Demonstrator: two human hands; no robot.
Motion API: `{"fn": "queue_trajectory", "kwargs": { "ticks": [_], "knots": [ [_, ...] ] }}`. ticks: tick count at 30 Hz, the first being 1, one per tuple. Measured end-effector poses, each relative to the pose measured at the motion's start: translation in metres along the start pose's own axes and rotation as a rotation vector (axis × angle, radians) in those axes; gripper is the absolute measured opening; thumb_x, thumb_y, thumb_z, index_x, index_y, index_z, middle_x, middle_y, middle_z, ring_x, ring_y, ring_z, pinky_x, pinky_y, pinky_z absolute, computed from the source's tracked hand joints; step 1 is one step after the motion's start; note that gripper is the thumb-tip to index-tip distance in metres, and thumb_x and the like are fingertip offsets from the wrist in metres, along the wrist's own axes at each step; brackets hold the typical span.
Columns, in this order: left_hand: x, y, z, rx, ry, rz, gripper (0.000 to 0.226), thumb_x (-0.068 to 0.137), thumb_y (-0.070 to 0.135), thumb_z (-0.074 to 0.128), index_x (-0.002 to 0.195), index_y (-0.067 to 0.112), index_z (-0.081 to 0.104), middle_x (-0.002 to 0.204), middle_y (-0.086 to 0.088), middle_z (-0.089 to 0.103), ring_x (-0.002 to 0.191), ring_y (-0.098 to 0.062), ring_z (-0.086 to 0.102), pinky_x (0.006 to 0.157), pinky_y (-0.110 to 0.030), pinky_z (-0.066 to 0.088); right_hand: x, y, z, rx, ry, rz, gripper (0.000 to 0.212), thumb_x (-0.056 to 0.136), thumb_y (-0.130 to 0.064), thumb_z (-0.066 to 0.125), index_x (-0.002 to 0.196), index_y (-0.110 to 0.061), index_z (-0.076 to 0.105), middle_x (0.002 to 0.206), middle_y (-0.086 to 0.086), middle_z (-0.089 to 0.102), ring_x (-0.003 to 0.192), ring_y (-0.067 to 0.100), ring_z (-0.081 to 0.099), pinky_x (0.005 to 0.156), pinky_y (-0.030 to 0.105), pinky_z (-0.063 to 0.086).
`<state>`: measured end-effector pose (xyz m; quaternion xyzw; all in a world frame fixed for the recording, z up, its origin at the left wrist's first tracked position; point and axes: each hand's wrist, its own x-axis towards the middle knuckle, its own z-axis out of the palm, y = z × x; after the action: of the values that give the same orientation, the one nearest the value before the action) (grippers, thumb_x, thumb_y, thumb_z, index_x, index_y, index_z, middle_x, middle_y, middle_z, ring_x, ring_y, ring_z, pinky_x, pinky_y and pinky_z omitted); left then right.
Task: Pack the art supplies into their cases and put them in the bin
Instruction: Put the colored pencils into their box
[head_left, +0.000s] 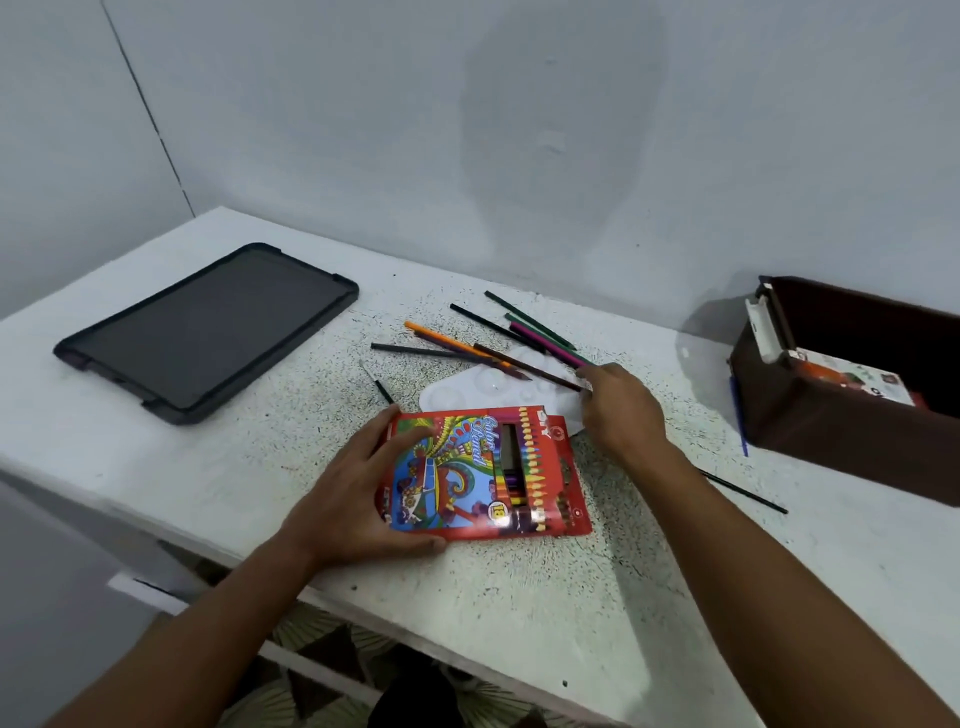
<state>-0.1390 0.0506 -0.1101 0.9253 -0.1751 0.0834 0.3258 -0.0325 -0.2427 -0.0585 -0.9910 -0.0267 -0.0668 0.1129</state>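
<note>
A red colour pencil box (483, 470) lies on the white table (156, 483), and my left hand (358, 493) grips its left side. My right hand (621, 405) pinches the end of a dark brown pencil (524, 366) just beyond the box. Several loose coloured pencils (493, 332) lie scattered behind it, among them an orange one (441, 338). A white paint palette (467, 392) sits under the pencils and the box's far edge. A small brush (376, 382) lies left of the palette. The dark brown bin (831, 415) stands at the right with a printed box (852, 379) inside.
A black tablet in a case (208, 332) lies at the left of the table. One dark pencil (743, 491) rests near the bin, right of my right forearm. A blue pen (738, 415) leans against the bin's front. A grey wall runs behind the table.
</note>
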Motion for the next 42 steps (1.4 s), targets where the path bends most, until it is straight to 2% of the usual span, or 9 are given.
{"fn": "queue_trajectory", "kwargs": {
  "ticks": [2,6,13,19,26,30,32,34,42],
  "knots": [
    [0.001,-0.001,0.000,0.002,0.020,-0.008,0.105,0.050,0.081,0.072,0.140,0.049,0.029,0.158,0.003,0.014,0.141,-0.010,0.023,0.110,-0.042,0.037,0.008,-0.002,0.001,-0.066,-0.058,0.031,0.041,0.089,-0.009,0.050,0.129,-0.016,0.055,0.123,0.010,0.057,0.108,0.031,0.055,0.083,0.038,0.047],
    [0.001,0.001,-0.002,-0.039,0.006,-0.050,0.104,0.049,0.081,0.071,0.137,0.058,0.021,0.160,0.004,0.005,0.142,-0.008,0.017,0.111,-0.037,0.036,0.017,-0.001,0.005,-0.057,-0.063,0.042,0.028,0.087,-0.008,0.050,0.109,-0.014,0.067,0.104,0.010,0.058,0.094,0.031,0.057,0.073,0.035,0.047],
    [0.001,-0.002,-0.007,-0.061,-0.012,-0.062,0.104,0.048,0.078,0.074,0.135,0.062,0.019,0.159,0.009,0.003,0.141,-0.007,0.020,0.105,-0.025,0.037,0.019,0.012,-0.001,0.020,-0.059,0.093,0.025,0.091,-0.013,0.051,0.110,-0.020,0.065,0.107,0.010,0.061,0.095,0.030,0.058,0.073,0.035,0.050],
    [0.007,-0.014,-0.016,0.007,-0.048,-0.065,0.107,0.048,0.082,0.071,0.138,0.057,0.019,0.159,0.003,0.009,0.139,-0.010,0.020,0.110,-0.034,0.031,-0.014,0.048,-0.027,0.129,0.043,0.108,0.017,0.094,-0.011,0.055,0.100,-0.020,0.068,0.096,0.006,0.058,0.088,0.027,0.056,0.068,0.032,0.041],
    [0.021,-0.031,-0.023,0.072,-0.099,-0.034,0.107,0.048,0.085,0.068,0.138,0.059,0.018,0.157,0.002,0.016,0.138,-0.015,0.026,0.111,-0.041,0.032,-0.062,0.072,-0.038,0.215,-0.033,0.056,0.020,0.090,-0.008,0.060,0.086,-0.027,0.065,0.085,-0.004,0.054,0.082,0.018,0.051,0.068,0.031,0.034],
    [0.027,-0.038,-0.024,0.087,-0.132,-0.047,0.108,0.047,0.087,0.067,0.139,0.059,0.017,0.158,0.005,0.014,0.140,-0.019,0.025,0.112,-0.047,0.030,-0.060,0.057,-0.025,0.263,-0.067,-0.007,0.019,0.090,-0.006,0.060,0.095,-0.021,0.070,0.089,-0.003,0.058,0.084,0.015,0.052,0.067,0.024,0.031],
    [0.029,-0.039,-0.023,0.086,-0.138,-0.049,0.108,0.048,0.087,0.066,0.139,0.058,0.017,0.158,0.006,0.013,0.141,-0.020,0.024,0.112,-0.049,0.031,-0.056,0.044,-0.018,0.278,-0.075,-0.062,0.023,0.090,-0.002,0.058,0.098,-0.020,0.070,0.091,-0.005,0.059,0.081,0.008,0.051,0.065,0.011,0.033],
    [0.029,-0.038,-0.022,0.083,-0.132,-0.042,0.107,0.048,0.087,0.066,0.139,0.058,0.018,0.158,0.005,0.013,0.141,-0.020,0.025,0.111,-0.049,0.031,-0.053,0.029,-0.013,0.316,-0.092,-0.104,0.024,0.089,-0.001,0.057,0.097,-0.020,0.071,0.092,-0.005,0.061,0.079,0.000,0.049,0.067,0.004,0.035],
    [0.029,-0.042,-0.023,0.105,-0.165,0.002,0.111,0.048,0.088,0.064,0.142,0.054,0.016,0.160,0.002,0.005,0.143,-0.023,0.020,0.113,-0.048,0.027,-0.043,-0.005,0.001,0.510,-0.130,-0.152,0.021,0.090,-0.005,0.061,0.098,-0.022,0.069,0.096,-0.014,0.063,0.085,-0.011,0.055,0.067,0.002,0.039]
  ]
}}
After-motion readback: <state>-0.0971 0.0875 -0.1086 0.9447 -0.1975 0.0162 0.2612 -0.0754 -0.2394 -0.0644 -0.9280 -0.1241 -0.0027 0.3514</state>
